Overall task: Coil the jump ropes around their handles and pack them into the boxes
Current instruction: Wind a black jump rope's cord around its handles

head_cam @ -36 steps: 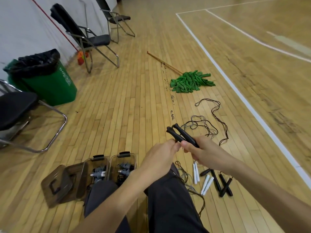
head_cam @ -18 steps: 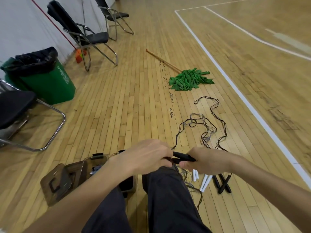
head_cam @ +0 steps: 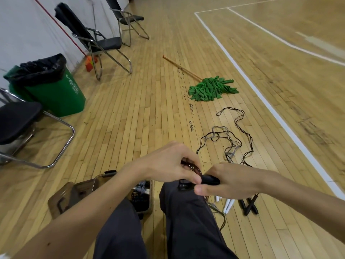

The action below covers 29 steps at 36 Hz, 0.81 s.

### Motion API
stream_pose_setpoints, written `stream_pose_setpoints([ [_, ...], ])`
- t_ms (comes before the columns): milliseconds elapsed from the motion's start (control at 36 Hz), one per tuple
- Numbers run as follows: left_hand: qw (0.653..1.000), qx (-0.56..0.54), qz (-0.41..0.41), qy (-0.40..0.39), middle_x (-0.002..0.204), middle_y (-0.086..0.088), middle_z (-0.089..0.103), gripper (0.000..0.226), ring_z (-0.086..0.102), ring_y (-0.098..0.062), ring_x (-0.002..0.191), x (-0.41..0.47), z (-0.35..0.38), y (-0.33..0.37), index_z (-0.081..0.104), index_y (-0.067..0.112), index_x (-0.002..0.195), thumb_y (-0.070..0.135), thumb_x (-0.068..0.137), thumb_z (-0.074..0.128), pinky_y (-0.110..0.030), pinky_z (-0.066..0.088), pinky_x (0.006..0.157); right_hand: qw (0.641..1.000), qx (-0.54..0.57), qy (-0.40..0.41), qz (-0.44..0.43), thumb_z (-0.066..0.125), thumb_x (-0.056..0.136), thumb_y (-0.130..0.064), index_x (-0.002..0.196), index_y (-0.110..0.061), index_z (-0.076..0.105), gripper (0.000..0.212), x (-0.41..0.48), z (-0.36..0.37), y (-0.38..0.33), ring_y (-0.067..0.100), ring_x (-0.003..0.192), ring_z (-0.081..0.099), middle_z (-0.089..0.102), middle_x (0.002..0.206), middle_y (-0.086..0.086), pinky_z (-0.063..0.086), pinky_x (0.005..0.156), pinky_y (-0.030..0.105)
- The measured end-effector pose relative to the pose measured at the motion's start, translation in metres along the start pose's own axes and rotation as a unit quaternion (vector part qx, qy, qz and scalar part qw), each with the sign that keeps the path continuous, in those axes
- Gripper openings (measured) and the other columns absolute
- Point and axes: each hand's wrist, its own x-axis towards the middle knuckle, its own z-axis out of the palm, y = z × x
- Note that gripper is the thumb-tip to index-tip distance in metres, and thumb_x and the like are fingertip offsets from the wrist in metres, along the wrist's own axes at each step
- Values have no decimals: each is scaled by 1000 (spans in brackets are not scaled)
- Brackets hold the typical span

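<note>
Our count of the floor
We counted three folding chairs (head_cam: 107, 43) along the left, one green bin (head_cam: 56, 94), one green mop (head_cam: 211, 88) upper centre, and two crossed black handles (head_cam: 250, 206) lower right.

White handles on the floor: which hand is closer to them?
Right. The right hand is just above the white handles, gripping a black handle. The left hand is farther off to the left, holding the rope.
</note>
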Motion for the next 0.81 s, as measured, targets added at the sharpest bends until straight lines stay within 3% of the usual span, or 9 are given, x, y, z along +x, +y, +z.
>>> stream_pose_setpoints([
  [139,1000,-27,9,6,70,20,65,9,59,5,67,1,6,-2,75,23,89,27,83,80,-9,43,65,1000,-8,16,17,38,75,-89,68,-14,48,76,-3,3,-1,11,48,38,43,60,-1,35,51,25],
  [278,989,-146,27,15,78,2,71,13,60,-7,69,2,6,-12,77,14,93,19,81,82,-18,47,67,998,48,24,13,45,76,-83,64,-16,45,68,-8,1,-5,10,45,34,37,55,-5,31,49,25],
  [361,971,-231,45,41,77,4,71,9,63,-7,69,3,7,-15,75,8,91,16,87,74,-18,48,65,993,112,33,-2,50,77,-78,60,-19,43,62,-11,-3,-7,9,44,32,34,51,-9,28,48,23],
  [444,950,-296,45,83,70,5,68,17,60,-10,62,6,11,-17,74,16,85,27,91,64,-19,47,58,990,135,40,-18,50,78,-79,57,-21,42,62,-11,-5,-11,8,44,31,34,50,-10,28,48,23],
  [639,933,-328,55,135,56,13,59,21,52,-1,50,12,17,-22,69,11,78,28,87,61,-14,40,51,986,162,40,-9,54,81,-74,63,-16,49,60,-11,-10,-15,16,45,48,47,51,-2,42,50,28],
  [722,914,-377,40,146,54,12,57,25,51,-1,48,10,22,-28,67,9,77,29,90,59,-14,39,49,987,141,68,-15,53,79,-79,64,-15,49,66,-9,-10,-18,17,48,44,43,55,-1,39,52,32],
  [806,892,-430,27,140,57,6,58,37,52,-7,50,9,28,-30,69,18,67,40,94,55,-17,40,51,985,138,96,-26,52,79,-81,62,-17,45,66,-5,-11,-22,17,47,37,38,54,-3,36,51,32],
])
